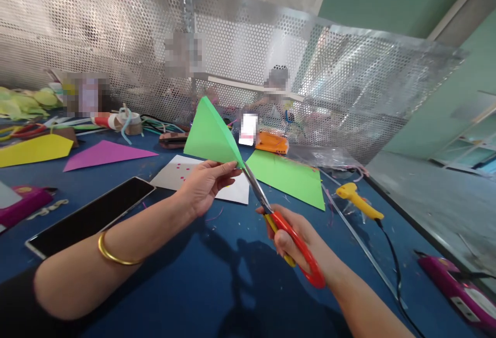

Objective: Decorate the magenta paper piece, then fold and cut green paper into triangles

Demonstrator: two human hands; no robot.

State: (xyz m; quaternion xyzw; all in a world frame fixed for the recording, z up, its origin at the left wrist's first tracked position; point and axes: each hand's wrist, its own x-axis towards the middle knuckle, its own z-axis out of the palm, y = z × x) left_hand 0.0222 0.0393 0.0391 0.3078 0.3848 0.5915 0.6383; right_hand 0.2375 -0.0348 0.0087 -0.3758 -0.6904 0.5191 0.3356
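My left hand (203, 185) pinches the lower corner of a folded green paper triangle (210, 134) and holds it upright above the blue table (186, 276). My right hand (294, 237) grips red-and-yellow-handled scissors (289, 237). The scissor blades point up and left, and their tips meet the paper's lower corner by my left fingers. A gold bangle sits on my left wrist.
A phone (91, 216) lies at the left. A white sheet (182, 172), another green sheet (287, 178), a purple triangle (104, 154) and a yellow sheet (34, 149) lie on the table. A yellow glue gun (358, 201) lies at the right. A perforated metal screen (116, 43) stands behind, with people beyond it.
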